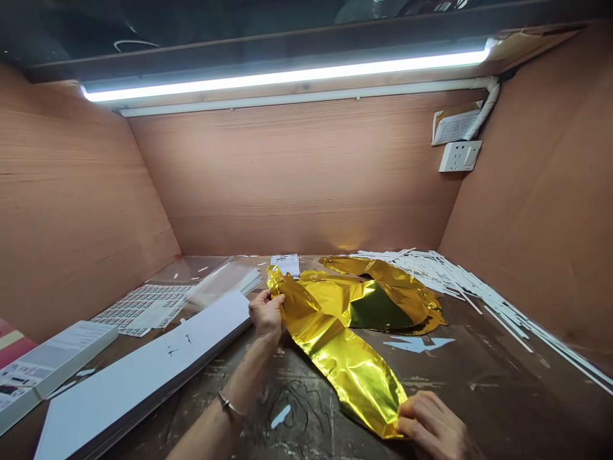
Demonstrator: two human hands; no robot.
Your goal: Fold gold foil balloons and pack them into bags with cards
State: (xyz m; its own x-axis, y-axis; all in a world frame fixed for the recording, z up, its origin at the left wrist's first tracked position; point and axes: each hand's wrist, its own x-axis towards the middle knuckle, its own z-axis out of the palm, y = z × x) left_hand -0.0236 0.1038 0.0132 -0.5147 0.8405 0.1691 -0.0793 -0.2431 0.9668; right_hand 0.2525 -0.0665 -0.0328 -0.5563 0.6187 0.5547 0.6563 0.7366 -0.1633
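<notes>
A shiny gold foil balloon [342, 358], flat and creased, stretches diagonally across the front of the table between my hands. At its upper left end my left hand [266, 314] pinches the edge between thumb and fingers. Its lower right end is gripped by my right hand [430, 423], close to the front of the view. Behind it lies a pile of more gold foil balloons [383, 297], overlapping so that I cannot tell where each one ends. A pale scrap of paper [421, 344] rests just in front of that pile.
A long stack of white card [148, 377] lies at the left, beside a white box [57, 361] and sheets of printed labels [148, 306]. Clear plastic bags [225, 278] are behind. Many thin white strips [454, 278] spread along the right. Wooden panels [297, 179] enclose the table.
</notes>
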